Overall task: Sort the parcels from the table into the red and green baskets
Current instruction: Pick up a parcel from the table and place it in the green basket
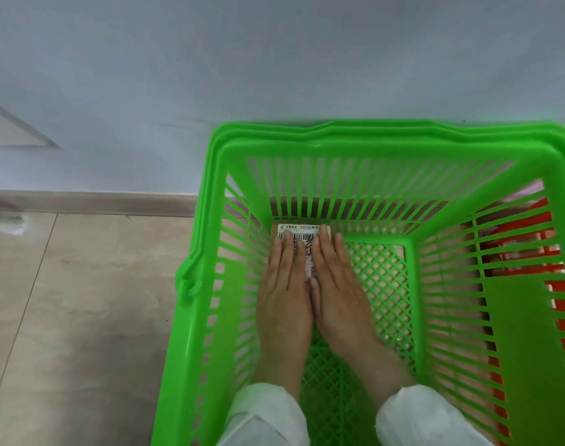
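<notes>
Pale blue-grey painted wall (274, 59) fills twelve o'clock. Brownish skirting strip (91, 203) along its foot, nine o'clock. Glossy beige floor tiles (81, 300) at eight. Grey triangular panel (7, 130) on the wall, ten o'clock.

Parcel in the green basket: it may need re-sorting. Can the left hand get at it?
Probably yes: the left hand lies flat on the parcel, with the green basket open above.
</notes>
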A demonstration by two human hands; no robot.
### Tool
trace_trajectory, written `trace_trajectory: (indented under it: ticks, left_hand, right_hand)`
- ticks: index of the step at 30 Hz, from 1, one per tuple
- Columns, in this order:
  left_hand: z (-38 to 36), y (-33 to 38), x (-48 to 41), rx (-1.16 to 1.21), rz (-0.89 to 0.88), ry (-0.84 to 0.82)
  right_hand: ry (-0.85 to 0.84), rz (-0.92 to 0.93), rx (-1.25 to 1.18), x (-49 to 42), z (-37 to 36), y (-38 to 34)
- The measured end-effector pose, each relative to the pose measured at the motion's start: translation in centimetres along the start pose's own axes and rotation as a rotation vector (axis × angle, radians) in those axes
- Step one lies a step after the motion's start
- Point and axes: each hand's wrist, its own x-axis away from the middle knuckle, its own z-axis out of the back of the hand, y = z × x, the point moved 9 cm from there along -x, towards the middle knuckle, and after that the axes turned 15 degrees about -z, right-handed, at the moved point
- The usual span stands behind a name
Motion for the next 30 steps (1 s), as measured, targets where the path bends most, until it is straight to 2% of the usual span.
trace_trajectory:
  ticks: [9, 13, 15, 16, 17, 18, 20, 26, 30]
  left_hand:
    - [-0.3, -0.1, -0.5, 0.044, 0.028, -0.066]
    - [-0.1, -0.3, -0.6, 0.135, 0.045, -0.115]
    - [0.1, -0.1, -1.0, 0.264, 0.095, -0.170]
    - [0.6, 0.1, -1.2, 0.408, 0.173, -0.194]
    - [1.7, 0.4, -1.3, 0.577, 0.265, -0.143]
    - [3.1, 0.6, -1.1, 0.718, 0.371, -0.067]
    - [6.8, 1.6, -0.6, 0.752, 0.515, -0.029]
    - [20.5, 8.8, 1.6, 0.693, 0.692, -0.194]
    - [30.7, 15.4, 2.6, 0.756, 0.812, -0.242]
  right_hand:
    - [0.012, -0.040, 0.067, -0.2, 0.8, -0.6]
    - [-0.118, -0.034, 0.236, -0.6, 0.2, -1.1]
    - [-0.223, -0.071, 0.198, -1.0, 0.6, -1.3]
    - [-0.308, -0.127, 0.143, -0.9, 1.0, -1.3]
    - [-0.334, -0.174, 0.066, -0.8, 1.9, -1.6]
    - [-0.311, -0.228, -0.015, -0.6, 3.5, -2.2]
    - [-0.251, -0.356, -0.163, 0.9, 7.4, -3.4]
    - [-0.282, -0.713, -0.421, 8.2, 21.2, -9.1]
    - [-0.310, -0.807, -0.481, 12.7, 32.5, -13.6]
